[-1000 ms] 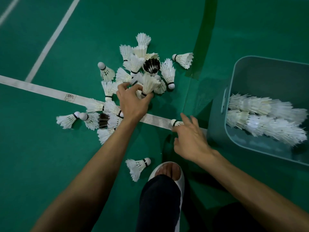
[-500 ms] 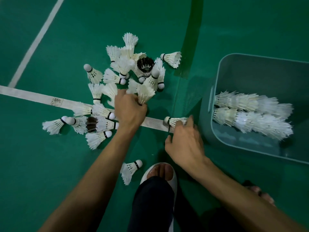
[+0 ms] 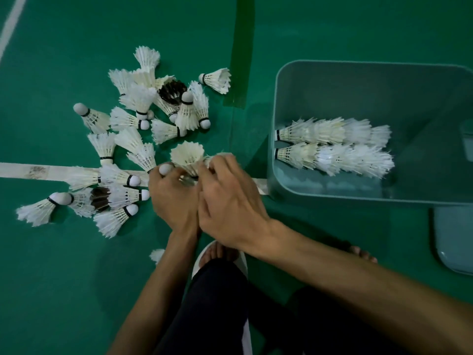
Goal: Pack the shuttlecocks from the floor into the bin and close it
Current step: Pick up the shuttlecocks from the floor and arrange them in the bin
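The left hand (image 3: 174,198) gripped a shuttlecock (image 3: 187,157), feathers up, near the white line (image 3: 38,171). The right hand (image 3: 230,201) pressed against it, fingers curled on a second shuttlecock (image 3: 219,157). The loose pile (image 3: 143,98) lay far left. The bin (image 3: 275,149) on the right held two stacked rows (image 3: 332,131).

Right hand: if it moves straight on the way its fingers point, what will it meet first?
Probably the white feather shuttlecock that the left hand grips, directly ahead of the right hand; they may touch already, as the picture is blurred there.
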Available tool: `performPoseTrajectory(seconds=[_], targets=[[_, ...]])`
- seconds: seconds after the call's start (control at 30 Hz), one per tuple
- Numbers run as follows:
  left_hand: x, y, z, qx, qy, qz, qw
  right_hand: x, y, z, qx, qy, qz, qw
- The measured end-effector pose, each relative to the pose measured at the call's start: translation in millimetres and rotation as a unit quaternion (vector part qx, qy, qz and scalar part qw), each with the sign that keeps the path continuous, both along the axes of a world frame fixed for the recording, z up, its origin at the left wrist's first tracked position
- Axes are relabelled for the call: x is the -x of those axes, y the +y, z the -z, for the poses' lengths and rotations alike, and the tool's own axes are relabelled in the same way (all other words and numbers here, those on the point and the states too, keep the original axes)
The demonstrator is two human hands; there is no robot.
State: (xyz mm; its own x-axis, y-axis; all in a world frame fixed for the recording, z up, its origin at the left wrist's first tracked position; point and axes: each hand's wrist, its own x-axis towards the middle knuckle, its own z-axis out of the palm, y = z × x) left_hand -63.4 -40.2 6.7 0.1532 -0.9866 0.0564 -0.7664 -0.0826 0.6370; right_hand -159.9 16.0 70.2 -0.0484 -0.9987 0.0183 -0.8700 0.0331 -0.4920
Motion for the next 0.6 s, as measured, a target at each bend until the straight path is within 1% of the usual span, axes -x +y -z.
performPoseTrajectory(seconds=[0.1, 0.17, 0.23, 0.27, 0.3, 0.37, 0.47, 0.53, 0.6], targets=[[10, -11, -35, 0.054, 0.050, 0.018, 0.997, 18, 1, -33, 0.099, 0.014, 0.035, 0.994], [21, -15, -58, 0.093, 0.090, 0.049, 0.990, 39, 2, -59, 0.179, 0.012, 0.073, 0.981], [36, -15, -78, 0.121, 0.116, 0.086, 0.982, 68, 3, -85, 0.220, -0.024, 0.121, 0.968], [44, -16, -85, 0.124, 0.132, 0.110, 0.977, 86, 4, -96, 0.217, -0.064, 0.150, 0.962], [52, -16, -91, 0.115, 0.150, 0.137, 0.972, 105, 5, -104, 0.199, -0.109, 0.182, 0.957], [68, -20, -96, 0.089, 0.186, 0.187, 0.961, 142, 9, -111, 0.132, -0.182, 0.252, 0.941], [86, -18, -97, 0.077, 0.203, 0.222, 0.951, 188, 23, -98, 0.008, -0.270, 0.345, 0.899], [96, -15, -99, 0.080, 0.210, 0.223, 0.949, 206, 30, -84, -0.086, -0.268, 0.373, 0.884], [105, -13, -103, 0.074, 0.230, 0.235, 0.942, 212, 34, -69, -0.166, -0.245, 0.365, 0.883]])
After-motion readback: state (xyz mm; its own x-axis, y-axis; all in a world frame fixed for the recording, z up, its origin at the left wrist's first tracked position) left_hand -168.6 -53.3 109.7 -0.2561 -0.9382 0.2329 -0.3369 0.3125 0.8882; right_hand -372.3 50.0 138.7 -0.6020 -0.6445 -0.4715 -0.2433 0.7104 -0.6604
